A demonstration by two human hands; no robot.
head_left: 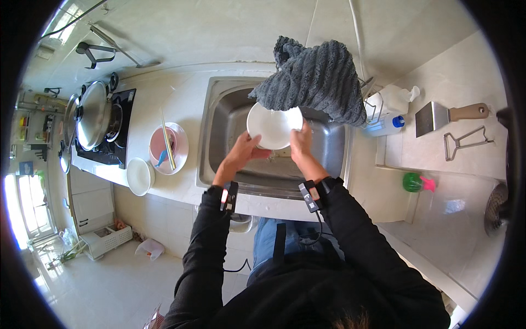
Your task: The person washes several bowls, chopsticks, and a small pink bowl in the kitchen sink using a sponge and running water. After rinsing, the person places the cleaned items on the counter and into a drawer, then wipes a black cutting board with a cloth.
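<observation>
Over the steel sink (pixel 263 189) I hold a white bowl (pixel 272 127) with its inside facing up toward me. My left hand (pixel 241 155) grips its lower left rim, the thumb on the edge and the fingers tucked underneath. On the bowl's right side, my right hand (pixel 302 145) is closed on the rim. A thick grey ribbed towel (pixel 318 77) hangs just beyond the bowl and overlaps its far edge. The tap cannot be seen.
Left of the sink, a pink bowl (pixel 158 143) with chopsticks (pixel 166 140) and a blue item sits on a white plate (pixel 178 162), beside another white bowl (pixel 141 176). Farther left stands a lidded pan (pixel 93 115) on the stove. A blue-capped bottle (pixel 383 126) stands right of the sink.
</observation>
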